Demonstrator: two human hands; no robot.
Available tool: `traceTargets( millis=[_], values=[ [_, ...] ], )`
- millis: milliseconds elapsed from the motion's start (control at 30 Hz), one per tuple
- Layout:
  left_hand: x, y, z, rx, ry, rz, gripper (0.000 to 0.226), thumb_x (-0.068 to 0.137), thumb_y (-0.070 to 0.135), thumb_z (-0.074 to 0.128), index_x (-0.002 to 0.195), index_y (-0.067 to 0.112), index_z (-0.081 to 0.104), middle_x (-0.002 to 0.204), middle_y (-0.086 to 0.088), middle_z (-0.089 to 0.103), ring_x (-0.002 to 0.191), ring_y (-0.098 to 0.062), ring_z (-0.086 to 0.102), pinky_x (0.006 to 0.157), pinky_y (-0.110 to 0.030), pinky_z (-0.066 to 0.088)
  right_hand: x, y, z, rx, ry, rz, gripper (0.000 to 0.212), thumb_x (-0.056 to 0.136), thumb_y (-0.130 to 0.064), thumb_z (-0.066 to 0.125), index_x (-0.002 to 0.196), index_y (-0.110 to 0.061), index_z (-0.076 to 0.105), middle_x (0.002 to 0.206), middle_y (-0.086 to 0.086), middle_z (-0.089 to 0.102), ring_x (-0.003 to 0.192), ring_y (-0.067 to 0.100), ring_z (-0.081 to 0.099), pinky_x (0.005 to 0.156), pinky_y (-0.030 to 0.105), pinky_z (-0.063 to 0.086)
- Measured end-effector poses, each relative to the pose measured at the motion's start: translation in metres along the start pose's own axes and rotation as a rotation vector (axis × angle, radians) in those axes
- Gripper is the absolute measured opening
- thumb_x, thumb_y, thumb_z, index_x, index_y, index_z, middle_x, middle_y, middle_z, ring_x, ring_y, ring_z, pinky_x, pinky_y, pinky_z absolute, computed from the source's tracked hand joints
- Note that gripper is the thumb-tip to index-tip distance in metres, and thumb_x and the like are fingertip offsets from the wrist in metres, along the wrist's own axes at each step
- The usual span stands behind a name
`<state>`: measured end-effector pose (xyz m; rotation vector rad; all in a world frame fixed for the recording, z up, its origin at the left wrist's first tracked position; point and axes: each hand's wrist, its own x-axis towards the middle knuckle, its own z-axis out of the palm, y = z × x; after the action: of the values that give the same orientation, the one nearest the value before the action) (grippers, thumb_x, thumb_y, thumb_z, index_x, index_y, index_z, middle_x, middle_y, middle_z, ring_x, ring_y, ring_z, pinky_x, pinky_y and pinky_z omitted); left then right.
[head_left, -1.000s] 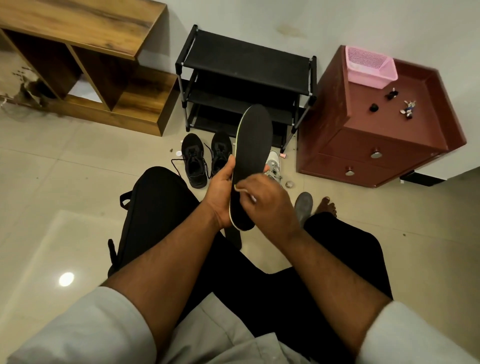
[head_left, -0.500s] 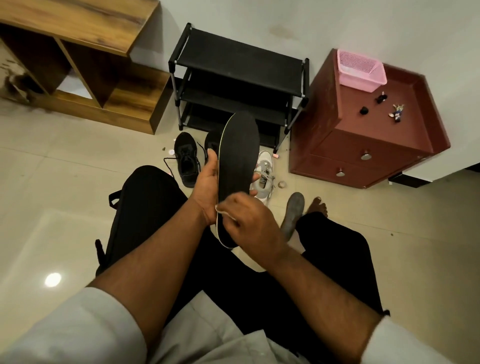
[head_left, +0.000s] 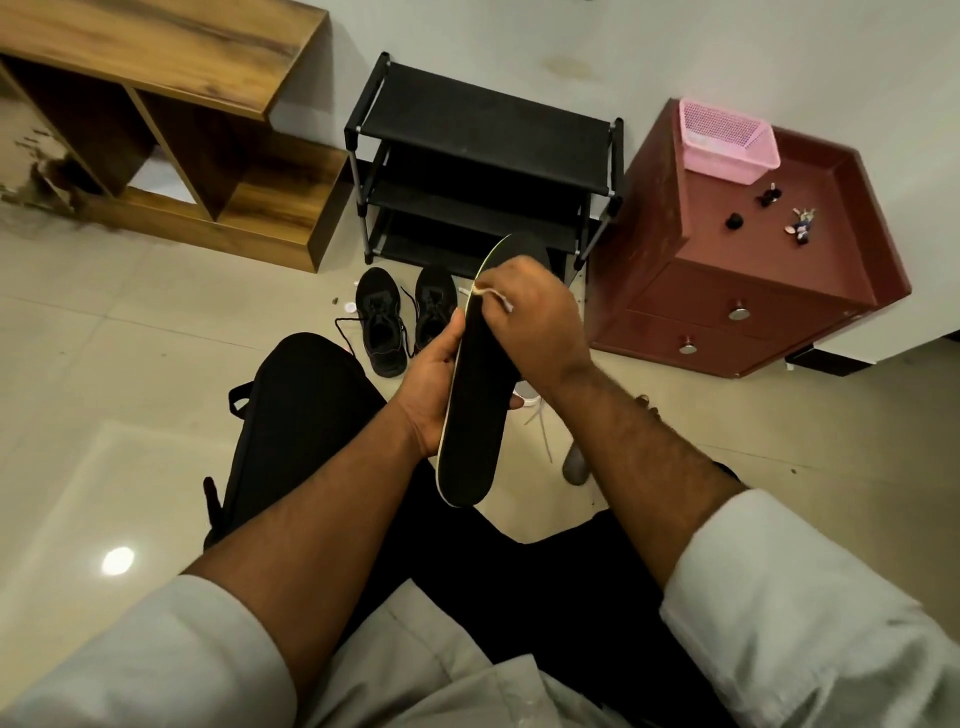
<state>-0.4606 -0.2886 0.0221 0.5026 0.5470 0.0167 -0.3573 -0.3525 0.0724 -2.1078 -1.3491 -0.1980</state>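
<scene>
Left hand (head_left: 431, 379) curls its fingers and thumb around the middle of a black insole (head_left: 475, 415), held nearly upright above the person's lap. Right hand (head_left: 530, 317), fingers bent, pinches a small white scrap (head_left: 491, 295) against the insole's upper left edge. A pair of black shoes (head_left: 382, 322) sits on the floor just beyond.

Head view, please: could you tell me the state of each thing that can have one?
Insole, gripped by left hand.
White cloth, pinched by right hand against the insole's edge.
Black shoes, on floor, laces loose.
Drawers, closed.
Pink basket, upright on cabinet.
</scene>
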Motion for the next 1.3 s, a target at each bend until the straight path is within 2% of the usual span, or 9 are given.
traceTargets(
  millis=[67, 167, 233, 367, 500, 1000, 1100, 1200, 1300],
  values=[
    [0.000, 0.001, 0.001, -0.003, 0.005, 0.007, 0.057, 0.096, 0.062, 0.037, 0.101, 0.018, 0.074, 0.099, -0.009, 0.071, 0.087, -0.025, 0.069, 0.075, -0.040, 0.053, 0.002, -0.001, 0.000, -0.001, -0.019, -0.009, 0.015, 0.089, -0.006, 0.056, 0.094, -0.005, 0.070, 0.090, 0.008, 0.065, 0.084, 0.016, 0.061, 0.078, 0.034, 0.054],
    [0.000, 0.005, 0.000, -0.060, 0.034, -0.006, 0.060, 0.094, 0.062, 0.040, 0.095, 0.015, 0.078, 0.099, -0.011, 0.072, 0.091, -0.025, 0.069, 0.085, -0.040, 0.053, -0.019, -0.011, 0.005, 0.041, -0.112, -0.030, 0.014, 0.089, -0.007, 0.058, 0.094, -0.005, 0.071, 0.089, 0.008, 0.065, 0.080, 0.016, 0.061, 0.075, 0.034, 0.054],
    [0.002, 0.009, -0.004, -0.096, 0.058, -0.003, 0.066, 0.094, 0.063, 0.038, 0.103, 0.009, 0.075, 0.106, -0.015, 0.071, 0.096, -0.027, 0.069, 0.089, -0.039, 0.054, -0.042, -0.022, 0.008, 0.073, -0.172, -0.048, 0.015, 0.087, -0.006, 0.059, 0.096, -0.006, 0.071, 0.090, 0.008, 0.066, 0.081, 0.018, 0.062, 0.075, 0.036, 0.053],
    [0.007, 0.017, -0.007, -0.197, 0.091, -0.025, 0.083, 0.092, 0.072, 0.031, 0.130, 0.002, 0.057, 0.114, -0.022, 0.065, 0.087, -0.030, 0.068, 0.071, -0.036, 0.060, -0.090, -0.036, 0.004, 0.129, -0.250, -0.078, 0.020, 0.085, -0.009, 0.055, 0.096, -0.005, 0.071, 0.090, 0.007, 0.066, 0.080, 0.019, 0.061, 0.071, 0.036, 0.051],
    [0.008, 0.020, -0.007, -0.235, 0.084, -0.005, 0.084, 0.091, 0.073, 0.030, 0.133, 0.005, 0.055, 0.116, -0.020, 0.065, 0.090, -0.028, 0.062, 0.073, -0.034, 0.058, -0.124, -0.033, -0.008, 0.123, -0.342, -0.076, 0.017, 0.085, -0.007, 0.062, 0.100, -0.010, 0.070, 0.093, 0.003, 0.066, 0.083, 0.015, 0.061, 0.070, 0.037, 0.050],
    [0.007, 0.002, -0.001, -0.074, 0.049, -0.043, 0.064, 0.095, 0.062, 0.039, 0.115, 0.010, 0.071, 0.114, -0.019, 0.069, 0.097, -0.033, 0.068, 0.094, -0.045, 0.051, -0.007, 0.023, -0.008, -0.267, -0.171, -0.076, 0.015, 0.088, -0.010, 0.059, 0.097, -0.010, 0.071, 0.088, 0.008, 0.066, 0.082, 0.026, 0.063, 0.074, 0.040, 0.045],
    [0.008, 0.006, -0.003, -0.073, 0.086, 0.002, 0.064, 0.096, 0.063, 0.035, 0.105, 0.012, 0.074, 0.102, -0.014, 0.073, 0.087, -0.027, 0.072, 0.079, -0.039, 0.056, -0.034, 0.006, -0.008, -0.143, -0.214, -0.075, 0.022, 0.089, -0.016, 0.051, 0.098, -0.010, 0.071, 0.088, 0.007, 0.068, 0.081, 0.021, 0.063, 0.076, 0.037, 0.047],
    [0.010, 0.009, -0.007, -0.111, 0.077, 0.028, 0.074, 0.092, 0.067, 0.038, 0.098, 0.005, 0.078, 0.108, -0.019, 0.069, 0.096, -0.028, 0.067, 0.093, -0.041, 0.049, -0.077, -0.017, -0.006, 0.021, -0.258, -0.046, 0.020, 0.088, -0.012, 0.056, 0.099, -0.010, 0.072, 0.092, 0.004, 0.070, 0.084, 0.017, 0.065, 0.076, 0.036, 0.052],
    [0.009, 0.012, -0.006, -0.152, 0.057, 0.059, 0.078, 0.088, 0.070, 0.041, 0.099, 0.001, 0.077, 0.110, -0.020, 0.065, 0.097, -0.027, 0.060, 0.088, -0.035, 0.051, -0.103, -0.035, -0.019, 0.474, -0.264, 0.306, 0.017, 0.081, -0.004, 0.069, 0.092, -0.013, 0.077, 0.090, -0.003, 0.073, 0.085, 0.008, 0.066, 0.076, 0.024, 0.052]
  ],
)
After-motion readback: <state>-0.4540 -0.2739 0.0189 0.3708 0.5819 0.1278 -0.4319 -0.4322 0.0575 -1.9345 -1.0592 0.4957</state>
